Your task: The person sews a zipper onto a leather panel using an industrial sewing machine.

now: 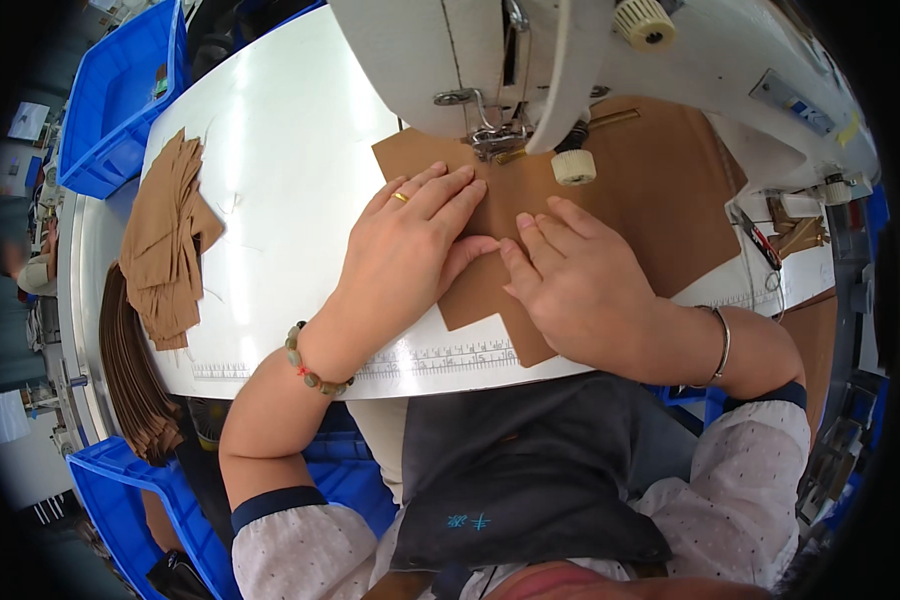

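A flat brown panel (660,190), leather-like, with notched corners, lies on the white table under the sewing machine (410,60). My left hand (400,245) rests flat on its left part, fingers stretched toward the presser foot (495,142). Lower and to the right, my right hand (585,290) lies on the same panel with fingers extended. The tip of my left thumb meets the right hand's fingers. Neither hand grips anything visible. A narrow slot with a gold-coloured edge (615,118) shows at the panel's far side. The needle point is hard to make out.
Loose brown cut pieces (165,250) are heaped at left, beside a bundle of long brown strips (135,375) hanging over the edge. Blue bins stand far left (120,115) and near left (145,490). Thread snips (758,238) lie right. A ruler scale (440,358) follows the table's front edge.
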Tool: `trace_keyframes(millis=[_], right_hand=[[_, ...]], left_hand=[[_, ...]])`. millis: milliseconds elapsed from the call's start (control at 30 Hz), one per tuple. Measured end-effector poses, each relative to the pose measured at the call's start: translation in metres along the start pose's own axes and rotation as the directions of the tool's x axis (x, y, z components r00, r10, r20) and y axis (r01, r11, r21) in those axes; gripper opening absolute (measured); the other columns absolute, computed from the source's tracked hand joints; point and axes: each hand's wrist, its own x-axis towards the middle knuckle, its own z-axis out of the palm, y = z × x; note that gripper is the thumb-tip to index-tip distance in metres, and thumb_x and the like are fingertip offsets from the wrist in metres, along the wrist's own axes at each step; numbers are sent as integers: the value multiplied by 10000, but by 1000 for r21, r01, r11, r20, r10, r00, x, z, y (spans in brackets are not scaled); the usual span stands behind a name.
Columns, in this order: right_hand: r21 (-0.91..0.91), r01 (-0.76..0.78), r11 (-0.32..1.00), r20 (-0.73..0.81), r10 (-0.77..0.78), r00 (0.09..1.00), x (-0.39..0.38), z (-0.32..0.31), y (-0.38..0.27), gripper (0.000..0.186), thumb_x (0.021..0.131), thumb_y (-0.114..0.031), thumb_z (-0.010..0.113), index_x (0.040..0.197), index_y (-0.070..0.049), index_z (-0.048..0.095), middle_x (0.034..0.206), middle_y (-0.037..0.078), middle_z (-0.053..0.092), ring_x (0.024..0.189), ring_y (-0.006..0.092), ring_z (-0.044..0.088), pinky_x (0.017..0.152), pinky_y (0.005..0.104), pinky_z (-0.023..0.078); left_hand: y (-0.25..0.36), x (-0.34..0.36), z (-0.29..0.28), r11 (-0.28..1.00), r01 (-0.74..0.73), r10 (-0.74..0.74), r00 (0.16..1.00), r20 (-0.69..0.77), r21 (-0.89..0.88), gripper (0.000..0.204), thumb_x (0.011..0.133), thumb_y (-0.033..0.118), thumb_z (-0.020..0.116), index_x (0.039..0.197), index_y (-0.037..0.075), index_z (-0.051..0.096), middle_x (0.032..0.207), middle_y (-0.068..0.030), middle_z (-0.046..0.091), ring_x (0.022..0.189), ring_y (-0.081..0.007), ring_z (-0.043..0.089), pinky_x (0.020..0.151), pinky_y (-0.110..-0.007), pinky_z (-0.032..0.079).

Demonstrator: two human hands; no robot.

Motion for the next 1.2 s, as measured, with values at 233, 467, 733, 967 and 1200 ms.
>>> trace_keyframes(millis=[233, 467, 733, 967, 1200], right_hand=[[65, 84, 994, -75, -79, 994, 2, 9, -2, 399, 839, -216, 746, 1142, 42, 738, 1131, 235, 743, 1059, 339, 720, 1023, 462, 537], [208, -95, 974, -206, 138, 969, 6, 23, 49, 378, 833, -365, 768, 1101, -99, 781, 1069, 104, 719, 1149, 270, 668, 1077, 439, 478], [257, -95, 962, -82, 119, 989, 8, 23, 53, 548, 792, -457, 788, 1183, -73, 771, 1141, 116, 713, 1215, 277, 636, 1094, 436, 461], [173, -57, 983, -257, 101, 961, 6, 35, 50, 560, 769, -462, 796, 1156, -57, 777, 1160, 115, 724, 1172, 273, 648, 1040, 425, 478], [166, -64, 984, -246, 104, 964, 10, 33, 50, 535, 771, -448, 802, 1135, -57, 775, 1183, 106, 721, 1181, 258, 645, 1022, 391, 477]], left_hand=[[-6, -1, 0, 1000, -9, 9, 1000, -1, 3, 510, 880, 333, 789, 1288, 38, 710, 1352, -109, 689, 1306, -324, 624, 1054, -425, 528], [1, 0, 1, 1000, -18, 18, 1000, 25, -10, 665, 800, 434, 828, 1310, 28, 697, 1374, -123, 670, 1316, -334, 616, 1044, -417, 539], [8, 0, 2, 1000, -10, 10, 1000, 18, 15, 752, 765, 517, 799, 1288, -14, 695, 1346, -149, 678, 1297, -338, 623, 1091, -438, 501], [8, 3, -2, 998, -12, 10, 999, 32, 64, 756, 756, 518, 810, 1294, 1, 696, 1355, -144, 681, 1290, -326, 634, 1068, -420, 511], [6, 6, -3, 996, -9, 5, 999, 48, 87, 766, 781, 560, 766, 1294, -5, 695, 1379, -136, 676, 1305, -291, 629, 1094, -425, 486]])
